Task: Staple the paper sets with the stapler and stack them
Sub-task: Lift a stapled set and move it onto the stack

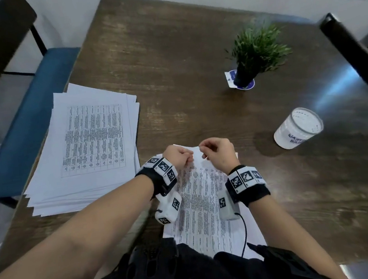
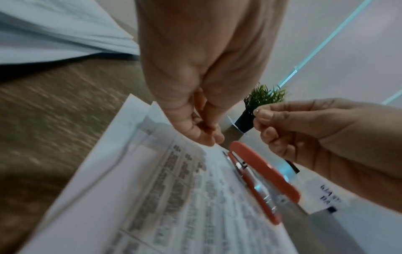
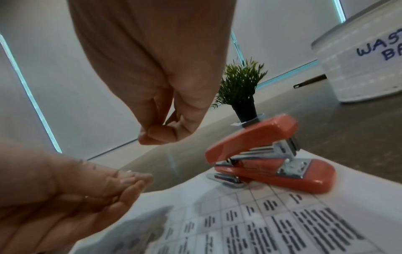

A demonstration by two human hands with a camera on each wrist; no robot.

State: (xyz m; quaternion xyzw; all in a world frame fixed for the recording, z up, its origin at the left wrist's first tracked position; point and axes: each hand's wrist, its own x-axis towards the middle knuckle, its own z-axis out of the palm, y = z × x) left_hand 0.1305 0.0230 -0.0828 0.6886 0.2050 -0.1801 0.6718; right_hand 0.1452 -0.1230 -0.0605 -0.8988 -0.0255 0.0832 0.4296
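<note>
dark wood table (image 1: 189,45) – pale walls | white tub (image 1: 298,127) right, reads "WAS… BA…" | orange stapler (image 3: 269,154) on near paper set (image 1: 200,198) | left hand (image 1: 178,155) pinches its far corner; right hand (image 1: 218,151) curled, contents unclear | paper stack (image 1: 85,147) left

From the head view the red stapler (image 3: 269,159) is hidden behind the right hand (image 1: 218,152). The printed text on the paper set (image 1: 200,198) is too blurred to read. The white container (image 3: 361,56) is cut off at the frame edge — only "WAS" and "BA" show.
</note>
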